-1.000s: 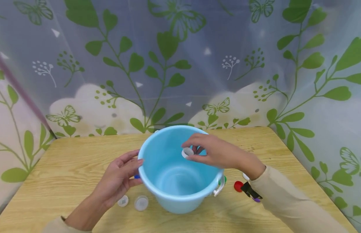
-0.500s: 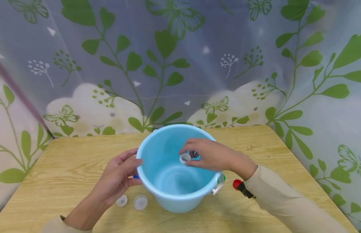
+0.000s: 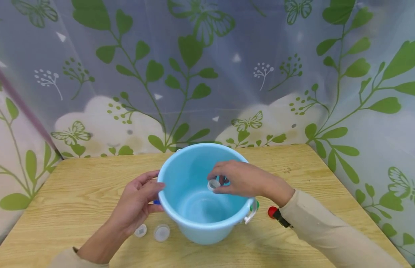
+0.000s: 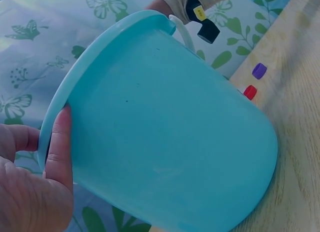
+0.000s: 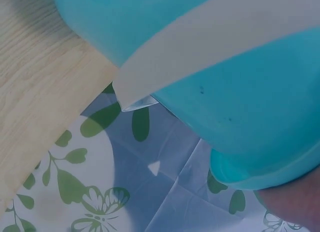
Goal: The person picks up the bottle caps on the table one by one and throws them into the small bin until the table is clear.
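A light blue plastic bucket [image 3: 207, 236] stands on the wooden table, its mouth facing me. My left hand [image 3: 138, 199] grips the bucket's left rim, thumb over the lip and fingers outside; the left wrist view shows its fingers [image 4: 61, 147] against the outer wall. Inside the mouth, my right hand [image 3: 237, 179] pinches a small white bottle cap [image 3: 213, 185] between thumb and fingers, above the bucket's bottom. In the right wrist view the bucket's wall and white handle [image 5: 210, 47] fill much of the picture, and most of that hand is hidden behind the rim.
Two pale round caps, a white cap [image 3: 141, 230] and a translucent cap [image 3: 162, 233], lie left of the bucket. A red cap [image 3: 272, 212] and a purple cap [image 4: 259, 70] lie to its right. Green and blue pieces show partly behind the bucket. Patterned curtains [image 3: 194, 93] border the table.
My right hand has lowered slightly into the bucket with the white cap, moving a little left, then has nearly stopped. My left hand keeps its grip on the rim.
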The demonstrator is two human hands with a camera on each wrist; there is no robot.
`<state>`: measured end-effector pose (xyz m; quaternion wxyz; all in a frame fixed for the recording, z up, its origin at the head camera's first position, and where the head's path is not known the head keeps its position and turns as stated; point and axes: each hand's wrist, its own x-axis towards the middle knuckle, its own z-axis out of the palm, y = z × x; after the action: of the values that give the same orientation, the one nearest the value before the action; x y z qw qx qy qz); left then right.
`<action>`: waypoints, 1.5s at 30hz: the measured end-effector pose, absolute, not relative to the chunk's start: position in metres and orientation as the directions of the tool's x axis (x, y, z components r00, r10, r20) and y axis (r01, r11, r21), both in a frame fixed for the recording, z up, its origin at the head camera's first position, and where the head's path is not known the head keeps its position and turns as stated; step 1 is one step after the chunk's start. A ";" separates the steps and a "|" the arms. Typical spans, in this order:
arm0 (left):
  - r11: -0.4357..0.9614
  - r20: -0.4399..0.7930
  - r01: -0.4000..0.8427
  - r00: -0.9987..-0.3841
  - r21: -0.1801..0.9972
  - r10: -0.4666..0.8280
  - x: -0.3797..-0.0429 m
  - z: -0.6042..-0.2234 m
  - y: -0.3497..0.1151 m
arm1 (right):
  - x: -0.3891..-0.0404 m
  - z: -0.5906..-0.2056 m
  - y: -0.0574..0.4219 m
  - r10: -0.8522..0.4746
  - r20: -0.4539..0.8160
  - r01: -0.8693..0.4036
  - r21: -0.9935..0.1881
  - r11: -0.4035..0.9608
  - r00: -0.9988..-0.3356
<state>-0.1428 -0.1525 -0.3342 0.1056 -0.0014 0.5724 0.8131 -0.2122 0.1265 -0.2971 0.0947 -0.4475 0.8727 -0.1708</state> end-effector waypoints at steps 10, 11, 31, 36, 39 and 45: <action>-0.366 -0.087 -0.146 -0.981 0.919 0.172 -0.142 -0.340 -0.152 | -0.212 -0.297 0.127 -0.796 -0.037 -0.736 -0.357 0.576 -0.605; -0.366 -0.085 -0.144 -0.981 0.919 0.173 -0.142 -0.340 -0.153 | -0.212 -0.297 0.128 -0.795 -0.024 -0.736 -0.362 0.572 -0.606; -0.394 -0.072 -0.146 -0.978 0.908 0.196 -0.142 -0.338 -0.153 | -0.216 -0.306 0.227 -0.600 0.446 -0.748 -0.392 0.536 -0.664; -0.391 -0.071 -0.141 -0.979 0.909 0.189 -0.141 -0.338 -0.153 | -0.214 -0.319 0.252 -0.551 0.426 -0.696 -0.402 0.595 -0.718; -0.389 -0.075 -0.142 -0.980 0.910 0.183 -0.140 -0.339 -0.152 | -0.213 -0.329 0.266 -0.536 0.391 -0.663 -0.397 0.635 -0.748; -0.376 -0.088 -0.145 -0.983 0.915 0.164 -0.139 -0.339 -0.151 | -0.208 -0.353 0.291 -0.507 0.262 -0.570 -0.429 0.701 -0.821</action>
<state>-0.1393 -0.1510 -0.3389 0.0931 0.0088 0.5507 0.8294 -0.2084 0.2908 -0.3525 -0.0621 -0.2924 0.9202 -0.2528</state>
